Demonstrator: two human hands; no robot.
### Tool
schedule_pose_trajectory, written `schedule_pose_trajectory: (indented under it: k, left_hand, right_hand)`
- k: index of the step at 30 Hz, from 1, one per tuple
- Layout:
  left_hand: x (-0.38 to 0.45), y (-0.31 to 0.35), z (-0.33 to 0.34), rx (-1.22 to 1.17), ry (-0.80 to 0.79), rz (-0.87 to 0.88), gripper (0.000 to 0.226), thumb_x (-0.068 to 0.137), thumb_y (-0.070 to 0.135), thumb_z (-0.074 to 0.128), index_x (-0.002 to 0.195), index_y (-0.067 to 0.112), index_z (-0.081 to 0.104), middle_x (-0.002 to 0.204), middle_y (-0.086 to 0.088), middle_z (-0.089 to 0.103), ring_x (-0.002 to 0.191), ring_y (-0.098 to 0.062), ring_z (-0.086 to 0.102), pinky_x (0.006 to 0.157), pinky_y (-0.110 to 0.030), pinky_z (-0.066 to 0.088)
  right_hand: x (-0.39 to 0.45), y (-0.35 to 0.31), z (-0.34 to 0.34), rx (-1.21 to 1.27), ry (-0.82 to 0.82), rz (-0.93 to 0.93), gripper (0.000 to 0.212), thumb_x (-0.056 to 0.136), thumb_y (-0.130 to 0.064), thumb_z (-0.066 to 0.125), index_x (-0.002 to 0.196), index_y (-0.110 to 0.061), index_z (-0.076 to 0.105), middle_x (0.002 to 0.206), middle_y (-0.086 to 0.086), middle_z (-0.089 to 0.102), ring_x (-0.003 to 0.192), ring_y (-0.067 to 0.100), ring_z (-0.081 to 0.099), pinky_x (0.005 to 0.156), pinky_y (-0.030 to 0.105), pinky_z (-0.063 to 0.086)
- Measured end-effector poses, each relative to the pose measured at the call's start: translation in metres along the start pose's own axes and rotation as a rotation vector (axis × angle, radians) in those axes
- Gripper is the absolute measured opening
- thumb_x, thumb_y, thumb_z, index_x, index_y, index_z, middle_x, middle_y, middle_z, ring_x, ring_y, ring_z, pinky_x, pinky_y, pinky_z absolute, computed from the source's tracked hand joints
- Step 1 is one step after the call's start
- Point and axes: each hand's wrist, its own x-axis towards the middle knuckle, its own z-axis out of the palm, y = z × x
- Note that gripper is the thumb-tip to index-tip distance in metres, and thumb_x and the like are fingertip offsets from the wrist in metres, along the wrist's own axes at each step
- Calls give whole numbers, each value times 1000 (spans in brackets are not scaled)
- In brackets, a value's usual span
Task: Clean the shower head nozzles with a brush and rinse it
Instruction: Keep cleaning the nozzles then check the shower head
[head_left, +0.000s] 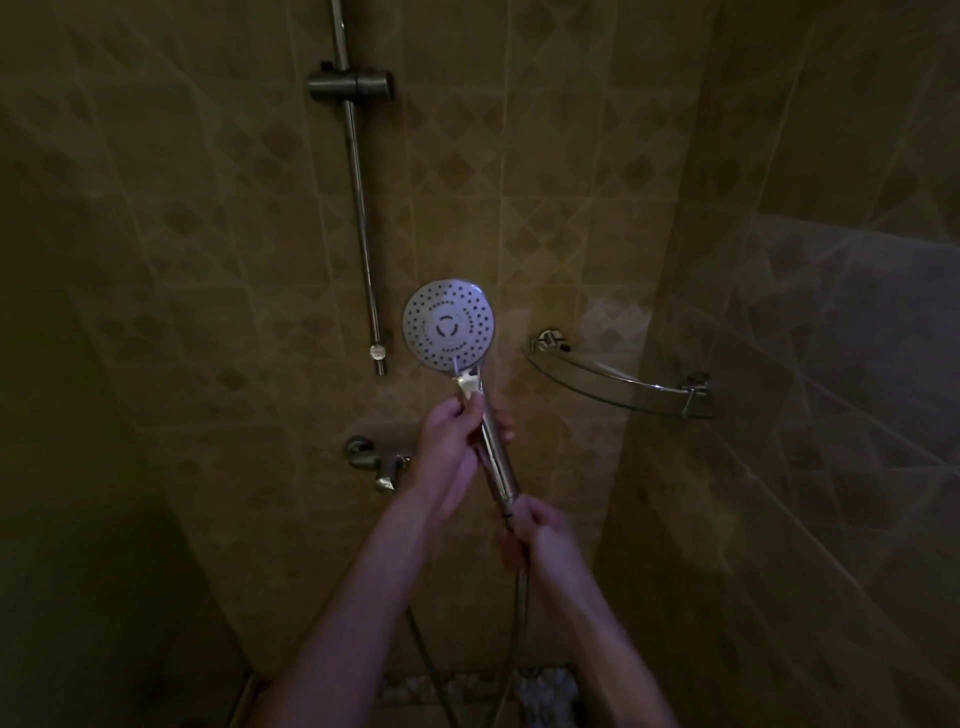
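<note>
The round chrome shower head (449, 326) faces me in the centre of the head view, its nozzle face upright. My left hand (453, 441) is wrapped around the upper part of its chrome handle (500, 467), with fingertips showing on the far side. A small pale object (467, 387), possibly a brush, sticks out above that hand, and its thin tip touches the lower rim of the face. My right hand (535, 535) grips the joint where the handle meets the metal hose (519, 613). The hose hangs down between my forearms.
The room is dim, with tan tiled walls. A vertical slide rail (359, 208) with its holder (349, 85) is on the wall up left. The mixer tap (378, 462) sits left of my left hand. A glass corner shelf (623, 384) is at the right.
</note>
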Motion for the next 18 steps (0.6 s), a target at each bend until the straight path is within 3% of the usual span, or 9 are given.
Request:
schedule_pose_trajectory:
  k: [3,6,12,16,18]
  left_hand:
    - [7,-1,2,102,136,61,12,96,-2,43,100,-1,55,82,-12,59,70,-19,61,63,-32,59]
    - [9,-2,-3,81,135,3,18,95,-4,41,106,-4,55,81,-12,59,71,-21,59,64,-34,55]
    - [8,-8,-18,-25,44,-99,27,92,-7,39,115,-8,53,84,-13,57,75,-24,55,72,-37,49]
    - [7,-8,-29,-61,-38,-113,27,92,-6,42,116,-9,53,82,-11,61,74,-22,59,73,-36,54]
    - [10,-3,-36,-40,-51,-113,25,92,-3,46,115,-9,55,84,-13,66,77,-23,65,79,-40,57]
  right_hand:
    - [2,-1,2,-9,27,4,32,102,-12,38,74,-11,54,52,-2,46,45,8,43,46,24,32]
    - [1,1,1,140,-13,78,35,103,-13,36,71,-9,50,41,-6,42,32,4,36,34,17,27]
    - [-2,13,-9,408,-226,218,30,94,-30,45,71,-11,52,49,-6,23,38,7,18,42,19,20]
    - [5,24,-4,501,-279,242,27,90,-29,49,76,-6,53,49,-6,27,37,4,22,44,21,12]
    - [8,26,-3,456,-267,237,27,89,-28,49,81,-3,54,53,-4,32,40,3,28,40,17,17]
